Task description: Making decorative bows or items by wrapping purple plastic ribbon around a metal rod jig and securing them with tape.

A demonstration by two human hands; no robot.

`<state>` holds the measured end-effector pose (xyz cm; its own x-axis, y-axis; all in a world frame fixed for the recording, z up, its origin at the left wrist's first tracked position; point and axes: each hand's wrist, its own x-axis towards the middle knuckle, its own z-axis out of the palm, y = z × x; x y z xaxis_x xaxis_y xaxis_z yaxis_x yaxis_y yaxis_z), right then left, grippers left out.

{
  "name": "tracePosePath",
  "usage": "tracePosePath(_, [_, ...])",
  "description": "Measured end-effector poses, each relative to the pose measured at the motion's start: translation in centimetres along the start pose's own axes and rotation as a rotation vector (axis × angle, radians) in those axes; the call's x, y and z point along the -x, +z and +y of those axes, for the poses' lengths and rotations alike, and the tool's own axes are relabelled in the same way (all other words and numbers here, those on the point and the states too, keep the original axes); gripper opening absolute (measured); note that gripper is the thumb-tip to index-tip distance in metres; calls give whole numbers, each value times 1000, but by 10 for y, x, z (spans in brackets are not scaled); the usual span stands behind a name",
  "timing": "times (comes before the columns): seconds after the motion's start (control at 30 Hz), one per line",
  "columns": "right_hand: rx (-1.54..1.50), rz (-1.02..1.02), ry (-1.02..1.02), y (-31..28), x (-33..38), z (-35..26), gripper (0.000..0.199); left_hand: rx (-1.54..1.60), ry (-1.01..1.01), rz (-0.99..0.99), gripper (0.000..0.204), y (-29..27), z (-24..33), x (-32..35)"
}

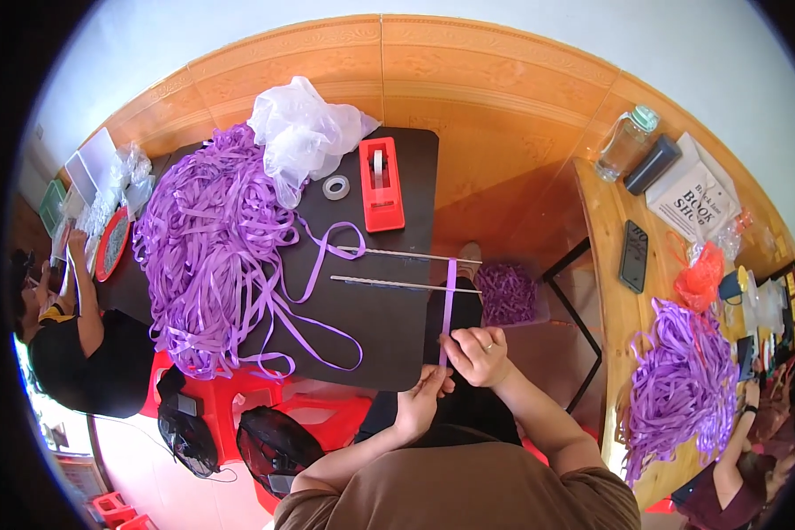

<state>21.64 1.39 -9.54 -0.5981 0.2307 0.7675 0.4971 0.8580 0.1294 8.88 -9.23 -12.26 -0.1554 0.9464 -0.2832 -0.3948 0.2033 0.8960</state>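
Note:
A strip of purple ribbon (447, 311) runs from the two thin rods down to my hands, just off the table's right edge. The upper rod (424, 256) and the lower rod (397, 283) lie on the dark table and stick out past that edge. My left hand (424, 397) is closed, pinching the ribbon's lower end. Just above and to the right, my right hand (480, 355) is closed on the same ribbon, with a ring on one finger. From a large heap of purple ribbon (208, 256) at the left, loose strands trail toward the rods.
On the dark table (375, 340) are a red tape dispenser (382, 199), a tape roll (336, 186) and a white plastic bag (305, 132). A bin of purple ribbon (508, 293) stands below. The wooden table (605, 256) holds a phone (632, 256) and more ribbon (680, 384). Other people sit at both sides.

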Motion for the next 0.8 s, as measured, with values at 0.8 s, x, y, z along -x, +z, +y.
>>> tracePosePath(0.8, [-882, 3, 578, 21, -100, 97, 4, 19, -26, -106, 32, 26, -3, -64])
